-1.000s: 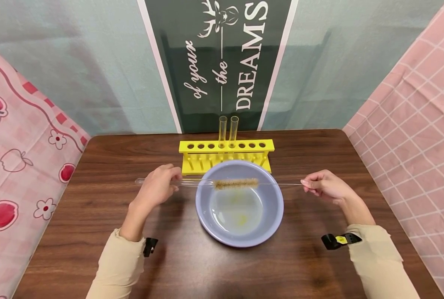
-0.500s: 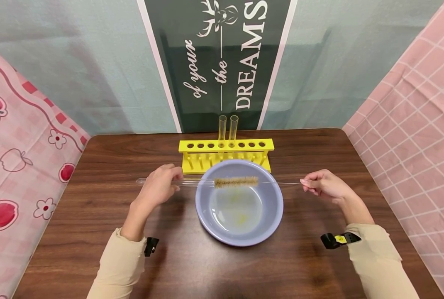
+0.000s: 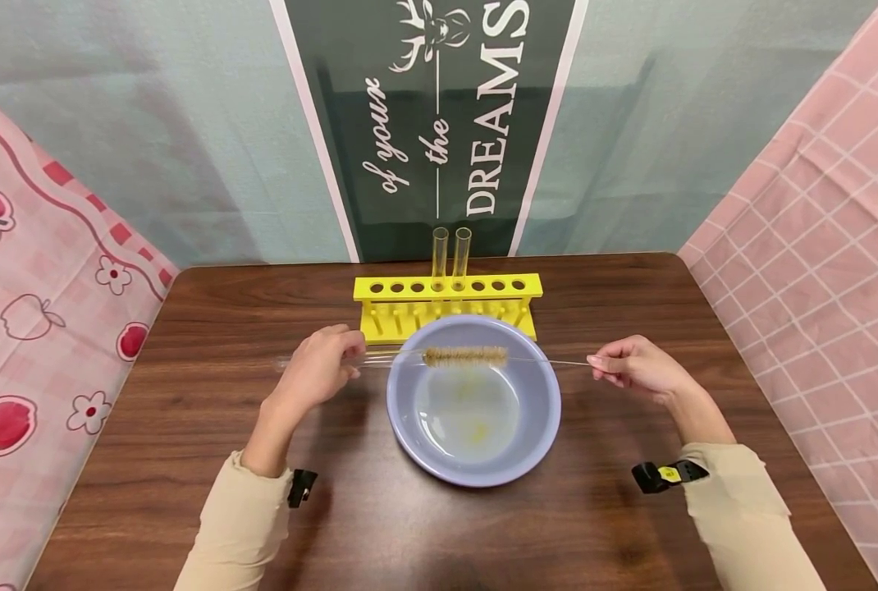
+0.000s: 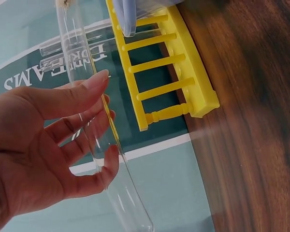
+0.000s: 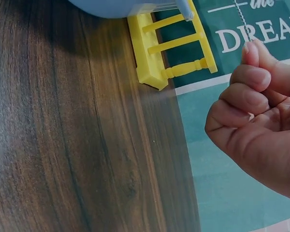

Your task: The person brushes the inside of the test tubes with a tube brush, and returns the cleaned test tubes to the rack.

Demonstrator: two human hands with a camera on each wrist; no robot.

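Note:
My left hand [image 3: 321, 371] grips a clear glass test tube [image 4: 123, 193] with thumb and curled fingers, holding it nearly level above the left rim of the basin. The thumb and forefinger of my right hand [image 3: 642, 367] pinch the thin twisted wire [image 5: 240, 19] of a test tube brush [image 3: 464, 356]. Its tan bristles lie over the purple basin [image 3: 547, 410], with the tip at the tube's mouth; most of the bristles are outside the glass. Cloudy water [image 3: 454, 419] with yellowish patches fills the bottom of the basin.
Behind the basin stands a yellow test tube rack [image 3: 402, 287], its front partly hidden by the rim. Two upright test tubes [image 3: 462, 254] stand in its middle holes. The brown wooden table [image 3: 439, 533] ends at a hanging cloth backdrop [image 3: 210, 148], with pink cloths at both sides.
My right hand and the brush have shifted slightly left. My left hand and the tube have edged slightly right. Both grips stay the same.

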